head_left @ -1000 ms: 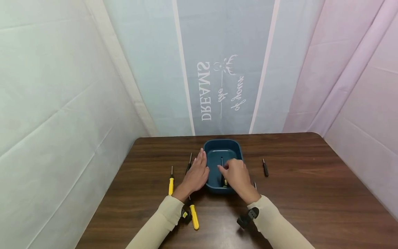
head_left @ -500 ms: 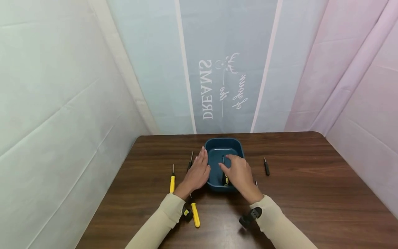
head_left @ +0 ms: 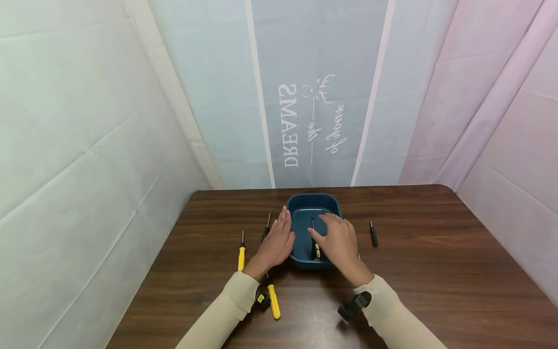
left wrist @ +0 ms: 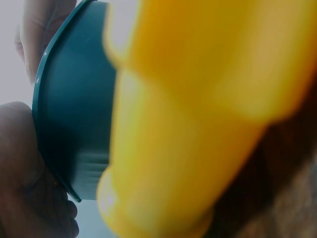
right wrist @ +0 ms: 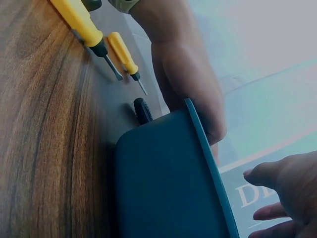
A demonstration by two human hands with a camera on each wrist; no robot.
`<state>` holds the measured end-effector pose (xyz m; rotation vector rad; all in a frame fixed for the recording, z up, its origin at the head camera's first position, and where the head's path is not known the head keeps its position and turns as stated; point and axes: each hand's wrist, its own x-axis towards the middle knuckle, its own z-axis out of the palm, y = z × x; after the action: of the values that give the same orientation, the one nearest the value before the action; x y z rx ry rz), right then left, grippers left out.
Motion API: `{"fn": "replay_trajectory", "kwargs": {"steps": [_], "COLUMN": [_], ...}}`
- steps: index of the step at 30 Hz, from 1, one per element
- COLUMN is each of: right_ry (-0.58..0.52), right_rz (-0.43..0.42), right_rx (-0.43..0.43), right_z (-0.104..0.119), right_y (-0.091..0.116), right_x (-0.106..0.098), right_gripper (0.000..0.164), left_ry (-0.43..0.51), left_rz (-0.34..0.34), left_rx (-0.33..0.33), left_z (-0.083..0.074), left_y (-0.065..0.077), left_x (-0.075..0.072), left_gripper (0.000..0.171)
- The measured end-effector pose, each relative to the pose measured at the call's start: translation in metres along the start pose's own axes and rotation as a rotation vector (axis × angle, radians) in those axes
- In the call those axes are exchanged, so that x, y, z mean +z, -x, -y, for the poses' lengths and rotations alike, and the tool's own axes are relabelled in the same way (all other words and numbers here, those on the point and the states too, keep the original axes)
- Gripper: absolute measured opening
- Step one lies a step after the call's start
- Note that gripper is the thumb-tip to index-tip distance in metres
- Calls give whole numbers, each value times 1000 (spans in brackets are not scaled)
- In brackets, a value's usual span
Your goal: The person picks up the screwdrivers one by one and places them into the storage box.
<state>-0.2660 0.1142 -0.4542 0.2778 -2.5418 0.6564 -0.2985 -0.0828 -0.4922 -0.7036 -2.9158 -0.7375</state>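
Screwdriver (head_left: 316, 251) in the bin (head_left: 301, 245), handle at the near end, shaft pointing away; its long axis runs near to far, along the bin's length. It lies below and just left of the right hand (head_left: 341, 241), the nearer of the two. The right hand arches above the bin, thumb and fingers apart, gripping nothing. The left hand (head_left: 277, 242) stands at the bin's left wall, fingers extended, seemingly touching it.
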Motion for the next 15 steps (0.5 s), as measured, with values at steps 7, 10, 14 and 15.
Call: {"fn": "replay_trajectory", "kwargs": {"steps": [7, 10, 14, 15], "right_ry": [26, 23, 23, 26], "right_rz": [49, 66, 77, 82], "right_rx": [36, 54, 69, 72], "right_z": [-3, -4, -7, -7], "right_y": [-1, -1, -1, -1], "right_x": [-5, -6, -6, -5], "right_gripper": [65, 69, 73, 75], "left_ry": [-2, 1, -3, -5], "left_rz": [-4, -5, -3, 0], "left_rx": [4, 3, -3, -6], "left_z": [-1, -1, -1, -1], "left_y": [0, -1, -1, -1], "left_x": [-1, 0, 0, 0], "left_gripper": [63, 63, 63, 63]}}
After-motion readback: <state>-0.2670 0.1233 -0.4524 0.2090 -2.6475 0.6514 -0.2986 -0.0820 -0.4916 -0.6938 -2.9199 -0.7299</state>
